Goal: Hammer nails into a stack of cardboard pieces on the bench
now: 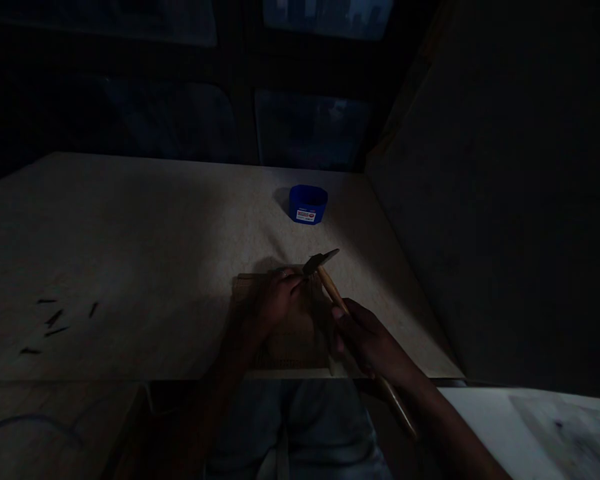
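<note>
A brown wooden-handled hammer (333, 287) was clasped by the right hand (364, 335); the half-curled left hand (277, 297), contents unclear, risked misaimed blows.

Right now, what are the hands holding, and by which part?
Right hand: a hammer, around the middle of its wooden handle. Left hand: too dark to tell.

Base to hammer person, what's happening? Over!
Right hand gripping hammer. Left hand over brown board, close to hammer. Blue tub beyond, apart from both hands.
</note>
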`<state>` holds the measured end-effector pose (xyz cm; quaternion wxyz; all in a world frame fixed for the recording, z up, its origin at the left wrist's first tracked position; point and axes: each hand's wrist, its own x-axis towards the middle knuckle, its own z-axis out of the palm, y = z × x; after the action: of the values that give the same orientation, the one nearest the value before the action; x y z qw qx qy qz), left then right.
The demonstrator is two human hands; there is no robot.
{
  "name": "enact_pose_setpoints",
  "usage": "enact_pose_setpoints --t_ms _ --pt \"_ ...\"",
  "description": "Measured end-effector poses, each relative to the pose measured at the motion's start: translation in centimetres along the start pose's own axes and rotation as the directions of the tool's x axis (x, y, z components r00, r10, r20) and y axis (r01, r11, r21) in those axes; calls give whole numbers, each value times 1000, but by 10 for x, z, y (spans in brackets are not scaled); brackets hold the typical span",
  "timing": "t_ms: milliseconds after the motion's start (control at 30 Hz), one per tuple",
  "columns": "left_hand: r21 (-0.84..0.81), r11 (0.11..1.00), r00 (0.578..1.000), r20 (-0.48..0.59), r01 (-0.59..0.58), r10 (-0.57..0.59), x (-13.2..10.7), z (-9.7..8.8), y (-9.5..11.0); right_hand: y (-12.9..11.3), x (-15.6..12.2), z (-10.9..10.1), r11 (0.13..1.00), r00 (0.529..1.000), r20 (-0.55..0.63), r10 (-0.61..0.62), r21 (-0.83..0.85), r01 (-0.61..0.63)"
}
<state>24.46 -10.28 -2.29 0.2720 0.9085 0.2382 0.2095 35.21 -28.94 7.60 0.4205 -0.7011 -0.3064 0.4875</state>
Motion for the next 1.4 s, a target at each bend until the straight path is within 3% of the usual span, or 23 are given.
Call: enact_pose_setpoints --t_ms 300,467,667,833,1000,1200,1400 --pt "-64 997 999 22 33 -31 1 -3 0 -14 -7 0 999 999 -41 -31 -40 30" --pt "-82 996 999 10 39 -38 1 -1 -1 -9 -1 -6 978 997 -2 -75 -195 73" --pt "-65 997 999 11 34 -33 0 1 -1 -3 2 4 981 992 -37 -118 -161 110" --pt "7 999 999 18 35 -35 0 1 -1 6 14 4 970 997 -51 -52 -241 39" --pt "20 999 998 45 50 -51 1 -1 1 5 7 -3 970 992 -71 -108 -225 89" --pt "-33 997 997 40 67 -65 1 -1 1 8 10 -2 953 999 3 -54 -300 53" --pt "-71 994 996 39 81 -79 4 -3 2 8 12 -3 963 986 -109 -123 -251 92"
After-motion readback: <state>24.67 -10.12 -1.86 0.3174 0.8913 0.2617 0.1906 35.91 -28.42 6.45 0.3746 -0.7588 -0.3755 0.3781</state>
